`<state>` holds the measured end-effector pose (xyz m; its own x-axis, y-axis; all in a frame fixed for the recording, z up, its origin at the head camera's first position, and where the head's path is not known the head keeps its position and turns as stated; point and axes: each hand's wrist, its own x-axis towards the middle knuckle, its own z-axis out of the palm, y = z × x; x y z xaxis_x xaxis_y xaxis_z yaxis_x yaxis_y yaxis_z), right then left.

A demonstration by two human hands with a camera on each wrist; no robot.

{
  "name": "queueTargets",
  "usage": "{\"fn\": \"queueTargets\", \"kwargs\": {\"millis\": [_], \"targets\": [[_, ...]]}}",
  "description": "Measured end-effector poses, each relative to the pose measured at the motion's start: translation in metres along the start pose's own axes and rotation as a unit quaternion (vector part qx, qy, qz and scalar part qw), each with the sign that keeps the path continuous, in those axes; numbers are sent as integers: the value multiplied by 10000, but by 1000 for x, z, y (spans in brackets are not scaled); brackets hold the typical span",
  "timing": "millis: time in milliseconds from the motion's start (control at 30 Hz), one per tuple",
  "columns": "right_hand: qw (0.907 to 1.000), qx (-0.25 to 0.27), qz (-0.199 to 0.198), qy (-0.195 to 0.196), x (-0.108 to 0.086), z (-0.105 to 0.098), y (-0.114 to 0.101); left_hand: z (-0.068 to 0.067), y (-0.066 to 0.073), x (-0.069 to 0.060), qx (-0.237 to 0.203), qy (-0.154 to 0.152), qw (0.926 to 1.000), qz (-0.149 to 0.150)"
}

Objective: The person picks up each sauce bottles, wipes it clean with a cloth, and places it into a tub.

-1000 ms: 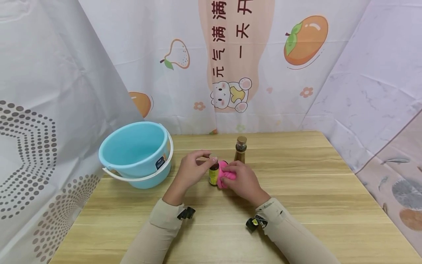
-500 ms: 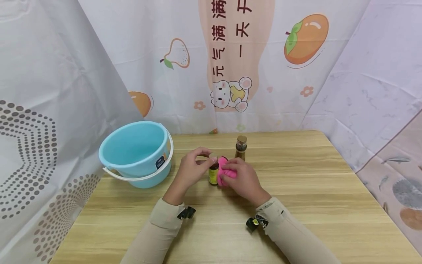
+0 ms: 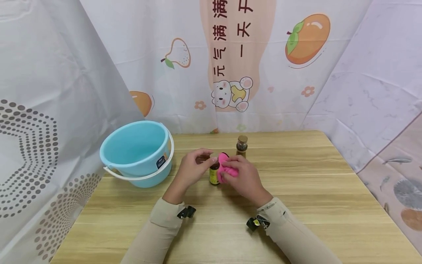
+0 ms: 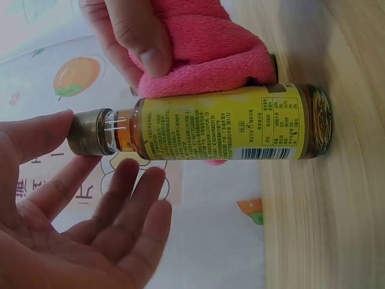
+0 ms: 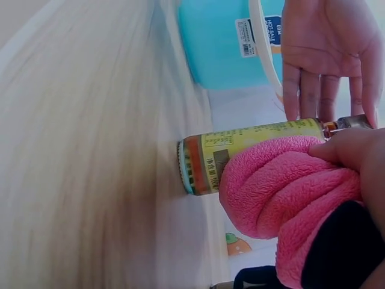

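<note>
A small glass bottle (image 4: 222,129) with a yellow printed label and amber contents stands upright on the table. My left hand (image 3: 192,167) pinches its brownish metal cap (image 4: 87,132) between thumb and forefinger, while the other fingers spread loosely beside the neck. In my right hand (image 3: 245,179) is a bunched pink fluffy cloth (image 4: 204,51), pressed against the side of the label. The right wrist view shows the cloth (image 5: 283,180) covering part of the bottle, with a dark patch at its edge. Behind the right hand, a second bottle (image 3: 241,146) with a gold cap is partly hidden.
To the left stands a light blue bucket (image 3: 113,161) with a white handle hanging over its front. The wood-grain table (image 3: 296,176) ends at a printed curtain (image 3: 184,88) behind, and more cloth hangs along both sides.
The right hand and pink cloth have shifted slightly upward along the bottle. The left hand still holds the cap, and the bottle has stayed in place.
</note>
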<state>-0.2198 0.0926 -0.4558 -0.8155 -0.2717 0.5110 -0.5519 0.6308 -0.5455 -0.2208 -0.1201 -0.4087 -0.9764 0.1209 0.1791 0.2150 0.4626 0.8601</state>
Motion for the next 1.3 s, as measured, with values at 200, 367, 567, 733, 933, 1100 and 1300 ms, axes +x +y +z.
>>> {"fn": "queueTargets", "kwargs": {"millis": [200,367,567,733,933,1100,1300], "targets": [[9997,105,-117,168,2,-1,-3,-1,0,0,199,-14,9998,-1],[9995,92,-171,241,3,-3,-5,-2,0,0,264,-49,9996,113],[9999,85,63,-11,2,-4,-6,-2,0,0,232,-80,9997,79],[9994,92,237,-229,2,-3,-4,-3,0,0,289,-34,9996,56],[9988,30,319,-366,1,0,0,-2,0,-1,291,-12,9996,-17],[9967,-61,497,-645,0,4,4,-2,2,-1,292,5,9995,-83],[9946,-71,597,-842,-2,6,6,-2,4,-1,368,-14,9993,-95]]}}
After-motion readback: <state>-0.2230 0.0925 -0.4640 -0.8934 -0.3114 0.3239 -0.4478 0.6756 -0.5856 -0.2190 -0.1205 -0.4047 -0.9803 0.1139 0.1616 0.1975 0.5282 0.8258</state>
